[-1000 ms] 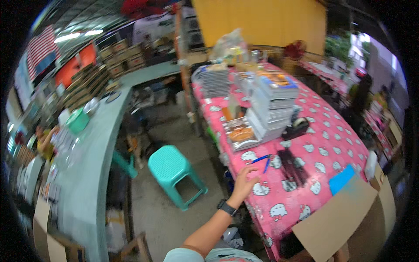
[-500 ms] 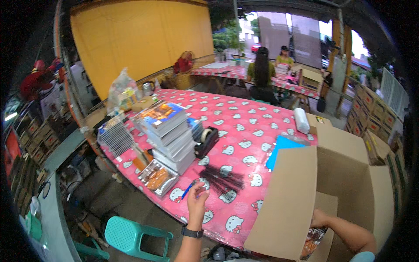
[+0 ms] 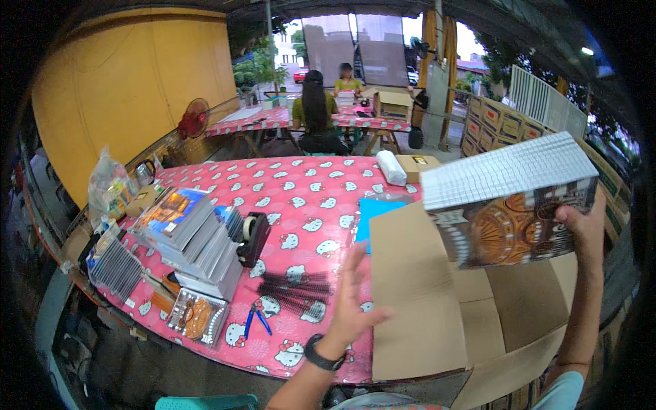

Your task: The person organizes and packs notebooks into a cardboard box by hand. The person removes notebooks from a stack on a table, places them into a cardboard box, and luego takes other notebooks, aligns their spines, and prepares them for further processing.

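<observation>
The right grip (image 3: 584,229) is closed around the right end of a thick block of booklets (image 3: 516,222), thumb pressed on the brown patterned cover; its other fingers are hidden, probably wrapped behind. The block is tilted, pale ridged edges upward, reaching leftward from that grip above a cardboard box (image 3: 420,314) with its flaps spread. The left grip (image 3: 350,311) is empty, a little blurred, fingers raised and thumb spread wide, just beside the box's left flap; whether it touches the flap I cannot tell. Just left of this grip, a bundle of black spiral coils (image 3: 294,290) lies on the pink patterned worktop (image 3: 301,253), with blue-handled pliers (image 3: 257,320) a little farther left. Beyond the coils from the left grip are a black tape dispenser (image 3: 254,240) and a tall booklet stack (image 3: 195,249). A blue sheet (image 3: 377,213) lies ahead of the left grip, and a white roll (image 3: 391,168) farther off
</observation>
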A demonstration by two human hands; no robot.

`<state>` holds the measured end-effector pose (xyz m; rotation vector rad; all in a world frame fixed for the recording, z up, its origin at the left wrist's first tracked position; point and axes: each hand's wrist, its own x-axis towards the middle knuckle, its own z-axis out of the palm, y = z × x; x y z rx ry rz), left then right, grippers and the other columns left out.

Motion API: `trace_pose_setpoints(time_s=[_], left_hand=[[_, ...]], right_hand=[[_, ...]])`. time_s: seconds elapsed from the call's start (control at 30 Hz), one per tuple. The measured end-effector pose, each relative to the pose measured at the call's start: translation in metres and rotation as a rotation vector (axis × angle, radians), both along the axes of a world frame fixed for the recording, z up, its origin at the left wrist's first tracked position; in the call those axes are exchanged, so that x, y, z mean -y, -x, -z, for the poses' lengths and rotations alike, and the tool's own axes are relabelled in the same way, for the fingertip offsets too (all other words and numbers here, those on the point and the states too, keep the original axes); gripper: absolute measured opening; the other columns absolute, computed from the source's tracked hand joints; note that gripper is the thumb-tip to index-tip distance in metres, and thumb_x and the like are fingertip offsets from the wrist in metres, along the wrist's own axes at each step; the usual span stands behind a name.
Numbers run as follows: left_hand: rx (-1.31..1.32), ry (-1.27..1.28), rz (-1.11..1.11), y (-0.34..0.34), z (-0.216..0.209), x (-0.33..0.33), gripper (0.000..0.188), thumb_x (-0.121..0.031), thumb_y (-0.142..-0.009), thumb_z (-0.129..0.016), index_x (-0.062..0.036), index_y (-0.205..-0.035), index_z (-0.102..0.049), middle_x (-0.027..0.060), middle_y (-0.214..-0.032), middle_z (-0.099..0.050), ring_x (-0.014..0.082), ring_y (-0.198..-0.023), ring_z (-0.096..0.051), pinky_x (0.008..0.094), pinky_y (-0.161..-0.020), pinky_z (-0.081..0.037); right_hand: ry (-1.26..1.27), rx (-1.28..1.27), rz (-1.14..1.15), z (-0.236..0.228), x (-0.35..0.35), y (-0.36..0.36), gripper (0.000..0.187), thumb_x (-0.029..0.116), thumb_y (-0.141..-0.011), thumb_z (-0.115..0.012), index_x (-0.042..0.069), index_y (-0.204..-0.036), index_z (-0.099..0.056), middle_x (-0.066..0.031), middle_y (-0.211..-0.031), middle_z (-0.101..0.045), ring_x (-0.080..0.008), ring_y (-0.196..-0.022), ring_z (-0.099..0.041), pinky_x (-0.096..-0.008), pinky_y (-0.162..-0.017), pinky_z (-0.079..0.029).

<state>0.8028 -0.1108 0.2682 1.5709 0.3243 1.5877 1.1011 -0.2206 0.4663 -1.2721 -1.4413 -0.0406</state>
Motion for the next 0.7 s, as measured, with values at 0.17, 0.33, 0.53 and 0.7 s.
trace_pose_setpoints(time_s=[0.17, 0.33, 0.53, 0.7], left_hand=[[0.315, 0.185, 0.061, 0.027, -0.026, 0.021, 0.091, -0.026, -0.071, -0.073, -0.0030, -0.137, -0.014, 0.0111, -0.124, -0.043, 0.0211, -0.113, -0.044, 0.0346, -0.095, -0.034], [0.395, 0.579, -0.191, 0.134, 0.036, 0.044, 0.056, -0.014, -0.079, -0.062, -0.0014, -0.125, -0.032, 0.0082, -0.112, -0.049, 0.0158, -0.102, -0.048, 0.0309, -0.090, -0.037], [0.613, 0.788, -0.345, 0.241, 0.081, 0.094, 0.043, -0.013, -0.082, -0.058, 0.0001, -0.119, -0.040, 0.0085, -0.110, -0.053, 0.0160, -0.100, -0.052, 0.0296, -0.090, -0.039], [0.578, 0.724, -0.497, 0.306, 0.118, 0.128, 0.067, -0.014, -0.071, -0.069, -0.0017, -0.128, -0.034, 0.0090, -0.120, -0.048, 0.0193, -0.110, -0.047, 0.0325, -0.097, -0.034]], right_hand=[[0.233, -0.377, -0.326, 0.044, -0.062, 0.110, 0.072, 0.042, -0.059, -0.078, 0.002, -0.111, -0.049, -0.0055, -0.097, -0.058, -0.0171, -0.089, -0.056, -0.0317, -0.081, -0.045], [0.858, -0.500, -0.639, 0.120, -0.118, 0.223, 0.050, 0.030, -0.072, -0.072, 0.005, -0.108, -0.049, -0.0055, -0.092, -0.060, -0.0132, -0.076, -0.059, -0.0287, -0.068, -0.049], [1.268, -0.588, -0.983, 0.189, -0.140, 0.332, 0.052, 0.020, -0.075, -0.069, 0.003, -0.117, -0.043, -0.0064, -0.096, -0.059, -0.0143, -0.085, -0.058, -0.0304, -0.075, -0.049], [1.096, -0.285, -1.300, 0.209, -0.143, 0.408, 0.064, 0.013, -0.067, -0.073, 0.000, -0.121, -0.042, -0.0075, -0.101, -0.058, -0.0156, -0.092, -0.056, -0.0293, -0.083, -0.043]])
